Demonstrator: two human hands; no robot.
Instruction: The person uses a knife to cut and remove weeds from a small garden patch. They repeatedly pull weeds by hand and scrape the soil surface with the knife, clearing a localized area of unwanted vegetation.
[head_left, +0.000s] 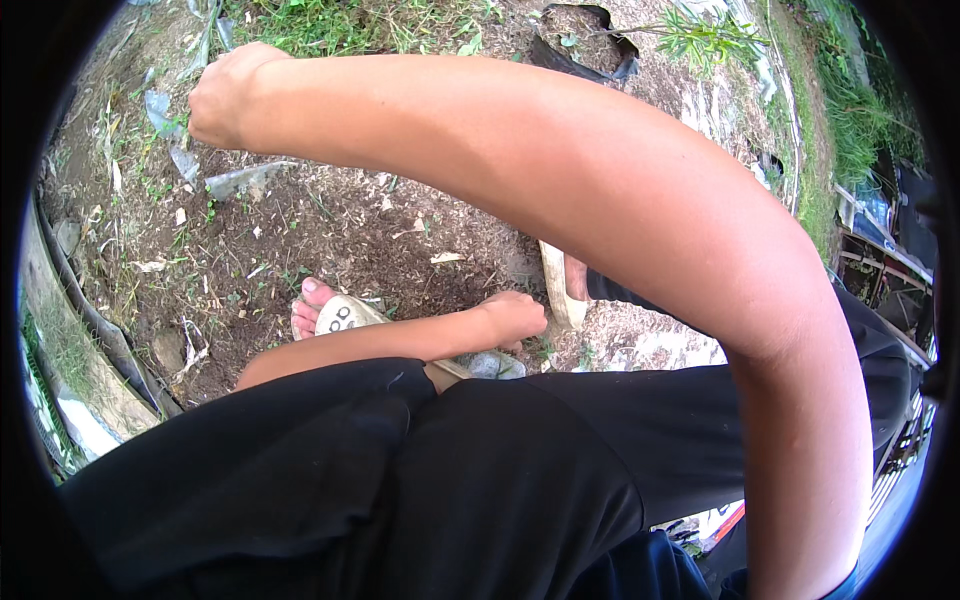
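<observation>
My right arm reaches across the view from the lower right. Its hand (232, 97) is bent at the wrist over the ground at the upper left, near scraps of grey plastic sheet (160, 112) and low weeds. The fingers are curled under, so whatever they may hold is hidden. My left hand (514, 319) is curled into a fist between my feet, beside a sandal, with nothing seen sticking out of it. Beneath it shows a greyish lump (491, 365), partly covered. Dark, loose soil (360, 225) with dry plant bits lies between the hands.
My black trousers (525, 450) fill the lower view. One foot wears a pale sandal (349, 315); another pale sandal (561, 292) is to the right. A torn black plastic planting bag (581, 67) and a leafy seedling (705, 37) lie beyond my arm. A board edge (97, 360) runs along the left.
</observation>
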